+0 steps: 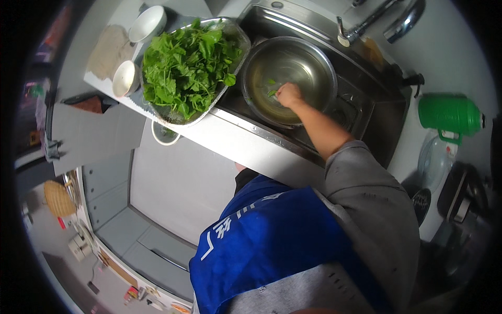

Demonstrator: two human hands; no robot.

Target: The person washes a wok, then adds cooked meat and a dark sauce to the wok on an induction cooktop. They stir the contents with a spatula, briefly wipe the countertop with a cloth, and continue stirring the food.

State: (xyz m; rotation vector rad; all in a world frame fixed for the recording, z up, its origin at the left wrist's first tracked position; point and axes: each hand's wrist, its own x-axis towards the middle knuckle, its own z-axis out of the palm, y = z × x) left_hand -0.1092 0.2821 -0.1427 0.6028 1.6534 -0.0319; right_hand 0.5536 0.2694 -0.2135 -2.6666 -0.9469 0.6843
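Observation:
My right hand (289, 95) reaches into a round metal basin (332, 88) of water standing in the sink. Its fingertips are at a small green leaf piece (272, 93); whether they grip it I cannot tell. Another bit of leaf (271, 81) lies just beyond in the water. Left of the basin, a metal mesh basket (244, 39) heaped with leafy greens (188, 66) rests on the counter, partly beside the sink's rim. My left hand is out of view.
Two white bowls (148, 24) (126, 78) stand left of the basket. A faucet (366, 23) rises behind the sink (386, 117). At the right are a green thermos jug (447, 114) and a clear plastic container (434, 161). Below the counter edge, a white bucket (155, 135) holds some greens.

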